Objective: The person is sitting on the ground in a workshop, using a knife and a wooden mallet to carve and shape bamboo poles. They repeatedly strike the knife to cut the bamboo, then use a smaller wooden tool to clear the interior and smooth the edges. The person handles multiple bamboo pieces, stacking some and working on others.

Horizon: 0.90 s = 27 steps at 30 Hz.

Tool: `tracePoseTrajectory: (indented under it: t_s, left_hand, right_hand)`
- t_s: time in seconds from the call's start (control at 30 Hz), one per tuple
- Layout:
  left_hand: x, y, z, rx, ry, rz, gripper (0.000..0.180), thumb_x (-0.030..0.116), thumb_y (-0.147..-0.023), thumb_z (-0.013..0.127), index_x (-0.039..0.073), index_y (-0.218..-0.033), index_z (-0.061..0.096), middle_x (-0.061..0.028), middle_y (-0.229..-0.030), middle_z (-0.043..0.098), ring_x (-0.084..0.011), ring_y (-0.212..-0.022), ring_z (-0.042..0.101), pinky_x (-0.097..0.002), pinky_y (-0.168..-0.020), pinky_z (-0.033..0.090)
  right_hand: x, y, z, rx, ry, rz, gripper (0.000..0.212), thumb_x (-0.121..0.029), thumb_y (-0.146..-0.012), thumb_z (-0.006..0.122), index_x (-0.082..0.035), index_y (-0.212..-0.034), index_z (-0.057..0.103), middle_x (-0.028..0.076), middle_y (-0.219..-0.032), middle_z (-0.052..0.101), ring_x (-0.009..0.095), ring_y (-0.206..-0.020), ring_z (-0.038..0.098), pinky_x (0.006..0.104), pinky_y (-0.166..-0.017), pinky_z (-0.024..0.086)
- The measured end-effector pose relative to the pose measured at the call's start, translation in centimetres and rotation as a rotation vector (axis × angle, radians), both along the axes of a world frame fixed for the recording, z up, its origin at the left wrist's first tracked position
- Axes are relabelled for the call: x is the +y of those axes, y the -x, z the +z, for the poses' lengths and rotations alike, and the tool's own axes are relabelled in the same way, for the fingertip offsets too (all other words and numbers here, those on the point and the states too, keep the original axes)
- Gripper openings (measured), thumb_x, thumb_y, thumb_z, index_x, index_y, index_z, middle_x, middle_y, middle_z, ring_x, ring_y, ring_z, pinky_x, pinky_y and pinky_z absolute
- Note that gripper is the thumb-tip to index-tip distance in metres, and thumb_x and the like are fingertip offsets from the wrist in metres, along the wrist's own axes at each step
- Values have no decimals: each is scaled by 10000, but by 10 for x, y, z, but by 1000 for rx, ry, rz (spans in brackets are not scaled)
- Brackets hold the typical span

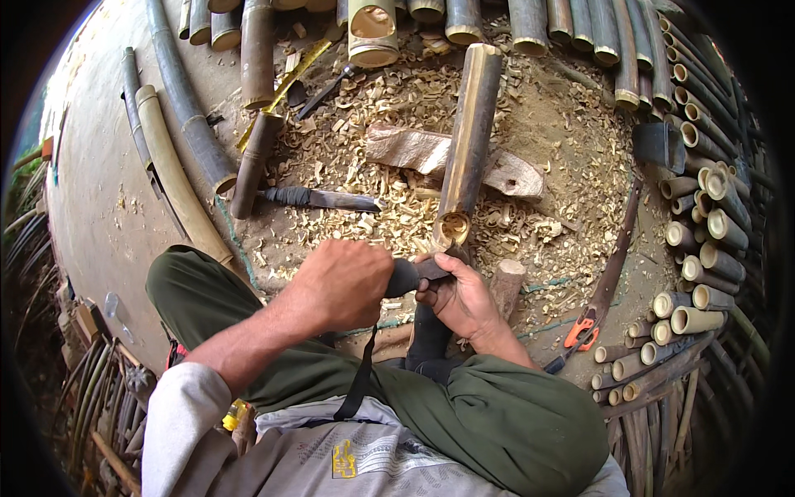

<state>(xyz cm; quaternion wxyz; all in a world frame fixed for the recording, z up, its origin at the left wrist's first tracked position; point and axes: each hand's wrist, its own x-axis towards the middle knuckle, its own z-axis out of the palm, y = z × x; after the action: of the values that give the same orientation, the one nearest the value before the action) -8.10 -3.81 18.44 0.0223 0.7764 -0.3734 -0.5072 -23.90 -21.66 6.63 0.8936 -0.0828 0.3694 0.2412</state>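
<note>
A bamboo culm (469, 141) is laid lengthwise on the chip-strewn ground, its far end among the stacked bamboo poles (704, 207) and its hollow near end just ahead of the hands. A dark-handled knife (422, 272) is held at that near end: the left hand (344, 282) is closed in a fist around the handle, and the right hand (464, 302) is curled beneath and beside the blade, fingers pressed together near the culm's rim. The chief risk is judged to be a slip: if the blade is driven along the grain and the wall splits suddenly, the edge could be carried into the right hand's fingers, which are set close to the cut. The culm is not clamped, so it could roll or skid on the loose shavings (389, 199) and the stroke be thrown off. A second knife (319, 198) is left on the ground to the left, blade bare, near the left knee. The left forearm is brought in from the lower left across the knee, wrist roughly straight; the right wrist is bent upward, with the forearm hidden behind the right knee.
</note>
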Motion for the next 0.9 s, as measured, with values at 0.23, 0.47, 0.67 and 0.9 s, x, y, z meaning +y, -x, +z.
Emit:
tracePoseTrajectory:
  t_s: [0.23, 0.47, 0.67, 0.9]
  left_hand:
    - [-32, 157, -41, 144, 81, 752, 596, 247, -848, 775, -195, -1154, 519, -332, -882, 715, -460, -806, 750, -519, -748, 629]
    - [-6, 171, -86, 496, 268, 1023, 697, 316, -790, 892, -105, -1255, 587, -284, -1090, 729, -404, -1031, 730, -472, -929, 564]
    - [50, 102, -78, 224, 140, 1122, 568, 281, -677, 946, -17, -1121, 754, -198, -899, 770, -331, -850, 766, -428, -840, 598]
    - [-47, 5, 15, -533, 139, 145, 63, 67, -758, 746, 58, -753, 684, -133, -702, 717, -288, -681, 746, -439, -626, 559]
  right_hand:
    - [-66, -29, -4, -80, 523, 781, 287, -230, -985, 611, 33, -951, 719, 144, -749, 737, 220, -530, 694, 345, -466, 586]
    - [-32, -9, 16, -97, 981, 807, 334, -252, -1012, 527, 18, -891, 682, 112, -709, 707, 167, -574, 647, 323, -519, 541]
    - [13, -28, -2, -62, 544, 307, 297, -282, -1066, 560, 8, -1055, 621, 137, -910, 690, 176, -679, 667, 325, -578, 602]
    - [7, -24, -5, -62, -137, -291, 405, -356, -1120, 486, 10, -1167, 653, 114, -1059, 737, 195, -845, 737, 412, -832, 643]
